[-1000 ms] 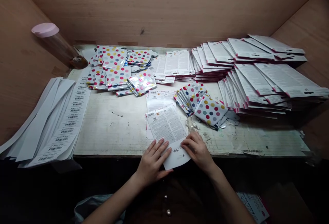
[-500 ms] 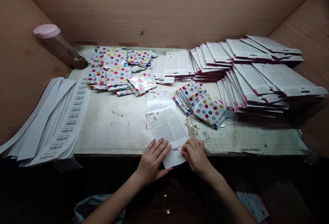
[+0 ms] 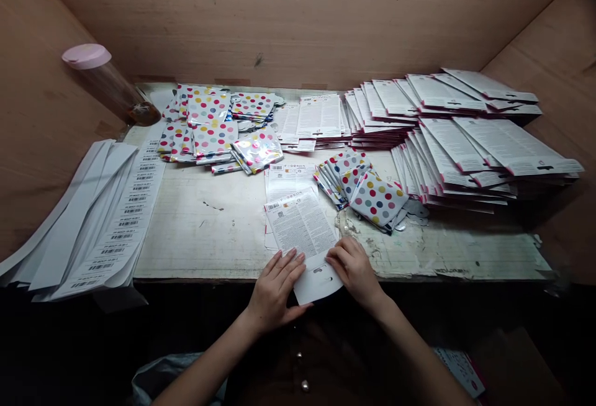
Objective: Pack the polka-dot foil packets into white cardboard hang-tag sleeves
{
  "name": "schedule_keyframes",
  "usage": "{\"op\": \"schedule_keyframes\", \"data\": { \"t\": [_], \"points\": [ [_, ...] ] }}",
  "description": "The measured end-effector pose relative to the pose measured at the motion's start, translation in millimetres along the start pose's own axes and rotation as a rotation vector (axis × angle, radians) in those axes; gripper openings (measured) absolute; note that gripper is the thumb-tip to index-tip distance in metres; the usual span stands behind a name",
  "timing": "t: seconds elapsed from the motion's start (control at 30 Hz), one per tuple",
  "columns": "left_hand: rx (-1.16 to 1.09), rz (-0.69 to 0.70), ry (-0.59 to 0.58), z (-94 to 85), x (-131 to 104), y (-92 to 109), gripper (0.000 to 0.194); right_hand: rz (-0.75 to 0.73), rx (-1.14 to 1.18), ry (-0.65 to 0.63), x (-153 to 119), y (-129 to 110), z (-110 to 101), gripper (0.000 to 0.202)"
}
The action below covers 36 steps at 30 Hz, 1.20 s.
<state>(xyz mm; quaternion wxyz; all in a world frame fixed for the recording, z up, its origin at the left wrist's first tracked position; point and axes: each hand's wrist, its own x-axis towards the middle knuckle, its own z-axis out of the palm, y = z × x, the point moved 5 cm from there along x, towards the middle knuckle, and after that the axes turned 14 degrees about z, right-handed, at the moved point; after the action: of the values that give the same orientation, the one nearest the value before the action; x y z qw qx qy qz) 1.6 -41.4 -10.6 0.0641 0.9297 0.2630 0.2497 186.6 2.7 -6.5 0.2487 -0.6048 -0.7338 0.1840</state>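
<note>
A white printed card (image 3: pixel 302 226) with a hang hole lies tilted at the table's front edge, partly over another printed card (image 3: pixel 291 179). My left hand (image 3: pixel 279 288) rests on the card's lower left part, fingers spread, its thumb at the bottom edge. At the card's right edge my right hand (image 3: pixel 354 269) has its thumb and fingers pinched together on the card. Just behind the right hand lie polka-dot packets (image 3: pixel 379 198), some fanned out.
Stacks of printed cards (image 3: pixel 503 142) fill the right side. More polka-dot packets (image 3: pixel 212 139) lie at the back left. Barcode label sheets (image 3: pixel 116 232) hang over the left front edge. A pink-lidded bottle (image 3: pixel 112 86) leans at the back left.
My right hand has moved slightly left and up along the card's edge. My left hand has hardly moved. The view has shifted a little.
</note>
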Motion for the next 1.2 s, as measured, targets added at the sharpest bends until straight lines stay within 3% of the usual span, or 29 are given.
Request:
{"op": "schedule_keyframes", "data": {
  "t": [0.1, 0.2, 0.3, 0.4, 0.5, 0.57, 0.67, 0.8, 0.93, 1.07, 1.2],
  "points": [
    [0.005, -0.005, -0.008, 0.3, 0.2, 0.6, 0.066, -0.078, -0.15, 0.015, 0.4, -3.3, 5.4, 0.02],
    [-0.005, -0.006, -0.012, 1.3, -0.6, -0.3, 0.067, -0.166, -0.23, -0.01, -17.4, -9.4, 4.2, 0.021],
    [-0.007, 0.024, -0.01, 1.3, -1.3, -1.6, 0.065, -0.237, -0.294, -0.141, -52.5, -13.3, -5.6, 0.017],
    [0.0, 0.087, -0.013, -1.2, -1.7, -1.0, 0.053, -0.174, -0.35, -0.267, -75.7, -11.0, -23.9, 0.014],
    [0.003, 0.111, 0.034, -8.7, -1.7, 1.4, 0.047, -0.097, -0.224, -0.377, -67.6, -12.0, -31.4, 0.027],
    [0.027, 0.074, 0.087, -14.2, -0.7, 2.4, 0.043, -0.17, -0.13, -0.329, -49.9, -18.1, -27.0, 0.035],
    [0.037, -0.052, 0.148, -16.6, 3.1, 0.3, 0.028, -0.238, 0.018, -0.168, -22.4, -21.4, -12.8, 0.018],
    [-0.018, -0.329, 0.178, -10.0, 8.8, -8.9, 0.009, -0.099, 0.15, -0.018, -3.0, -12.7, 4.1, 0.016],
    [0.182, -0.634, 0.148, -10.8, 5.0, -14.1, 0.034, -0.076, -0.07, 0.236, -10.5, -13.0, 3.9, 0.016],
    [0.258, -0.773, 0.034, -14.4, -1.7, -17.7, 0.039, -0.138, -0.186, 0.179, -25.3, -19.9, 7.5, 0.032],
    [-0.095, -0.84, 0.035, -23.1, -0.6, -23.4, 0.033, -0.194, -0.197, 0.136, -30.2, -33.3, 7.7, 0.047]
  ]
}}
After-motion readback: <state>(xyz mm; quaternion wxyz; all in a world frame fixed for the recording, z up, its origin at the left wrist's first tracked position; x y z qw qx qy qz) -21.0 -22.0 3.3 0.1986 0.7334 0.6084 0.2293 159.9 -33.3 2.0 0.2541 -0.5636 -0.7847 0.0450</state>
